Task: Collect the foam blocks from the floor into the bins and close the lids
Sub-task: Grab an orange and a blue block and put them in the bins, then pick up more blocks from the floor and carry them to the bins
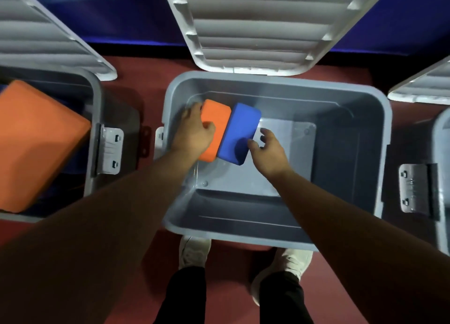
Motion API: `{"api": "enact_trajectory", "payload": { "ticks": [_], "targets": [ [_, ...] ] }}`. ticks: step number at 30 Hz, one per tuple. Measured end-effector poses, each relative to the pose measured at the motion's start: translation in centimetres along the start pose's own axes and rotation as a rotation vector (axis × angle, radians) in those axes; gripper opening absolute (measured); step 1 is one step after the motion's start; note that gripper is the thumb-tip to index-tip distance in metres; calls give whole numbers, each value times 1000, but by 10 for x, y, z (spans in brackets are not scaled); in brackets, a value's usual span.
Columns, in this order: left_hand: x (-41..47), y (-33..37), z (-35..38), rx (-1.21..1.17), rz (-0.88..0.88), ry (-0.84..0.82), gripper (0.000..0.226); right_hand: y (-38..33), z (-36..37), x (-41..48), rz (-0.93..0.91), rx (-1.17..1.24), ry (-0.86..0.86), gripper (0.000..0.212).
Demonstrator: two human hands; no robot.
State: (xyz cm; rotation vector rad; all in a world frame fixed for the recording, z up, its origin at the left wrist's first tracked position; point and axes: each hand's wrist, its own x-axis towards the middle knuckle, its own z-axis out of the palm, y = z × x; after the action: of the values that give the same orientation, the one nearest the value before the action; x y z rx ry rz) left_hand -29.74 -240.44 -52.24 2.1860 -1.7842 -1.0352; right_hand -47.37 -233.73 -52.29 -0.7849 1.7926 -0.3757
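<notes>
A grey plastic bin (379, 138) stands open in front of me, its ribbed lid (255, 26) raised behind it. Inside it, at the left, an orange foam block (216, 119) and a blue foam block (241, 131) sit side by side on edge. My left hand (194, 131) grips the orange block, thumb over its near face. My right hand (267, 150) is beside the blue block's near right corner with fingers spread, thumb touching the block.
A second open bin (96, 119) at the left holds a large orange foam block (36, 143), its lid (48, 38) up. A third bin (440, 153) shows at the right edge. The floor (136, 99) is dark red; my shoes (194, 250) stand before the middle bin.
</notes>
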Motion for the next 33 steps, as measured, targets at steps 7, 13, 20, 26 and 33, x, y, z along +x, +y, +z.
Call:
{"api": "enact_trajectory", "payload": {
  "ticks": [7,13,20,26,33],
  "targets": [
    [-33,103,-171,70,200,50,36,-131,-118,-116,-113,-175,199,64],
    [-129,271,-355,65,479,-16,44,-286,-234,-310,-122,-281,428,63],
    [-268,419,-483,20,687,-96,39,-363,-313,-521,-166,-223,770,54],
    [-374,495,-492,15,954,-135,37,-320,-355,-657,-84,-159,975,55],
    [-545,528,-416,43,1231,-333,36,-170,-344,-824,203,-71,1219,54]
  ]
}}
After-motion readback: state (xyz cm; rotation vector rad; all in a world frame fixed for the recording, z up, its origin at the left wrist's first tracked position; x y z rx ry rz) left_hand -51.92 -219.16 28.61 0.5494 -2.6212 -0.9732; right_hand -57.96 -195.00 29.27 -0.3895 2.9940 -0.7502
